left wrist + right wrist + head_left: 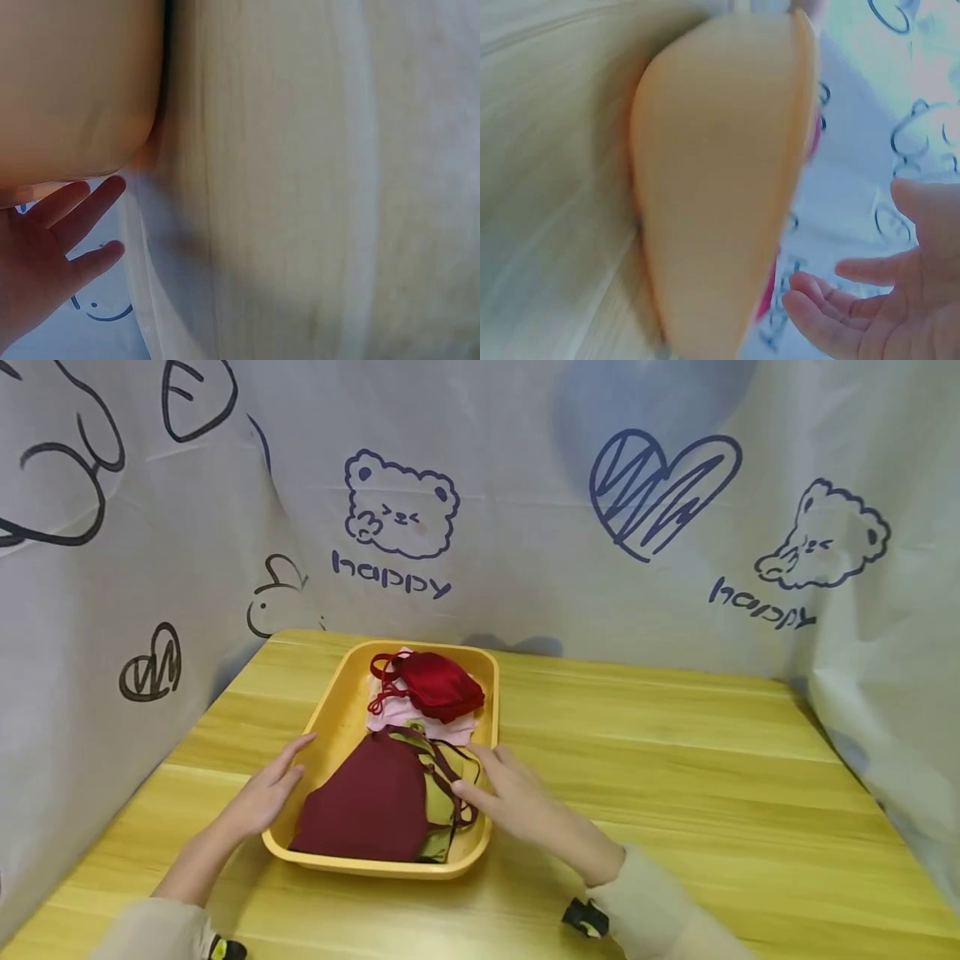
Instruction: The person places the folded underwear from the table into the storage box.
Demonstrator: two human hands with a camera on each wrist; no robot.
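A yellow plastic tray (375, 865) stands on the table between both hands. At its near end lies a maroon folded garment (367, 802), with thin straps over an olive-green cloth piece (438, 797). Farther back, a shiny red cloth piece with cords (438, 685) rests on pale pink fabric (384, 718). My left hand (262, 793) is at the left rim, fingers extended and holding nothing. My right hand (525, 797) reaches to the right rim with loosely extended fingers near the straps; whether it touches them I cannot tell. In the right wrist view, the right hand (900, 292) appears apart from the tray's side.
The wood-patterned tabletop (675, 760) extends to the right of the tray. White sheeting (525, 568) with drawn bears and hearts hangs behind and along both sides. Black bands (585, 917) are at both wrists.
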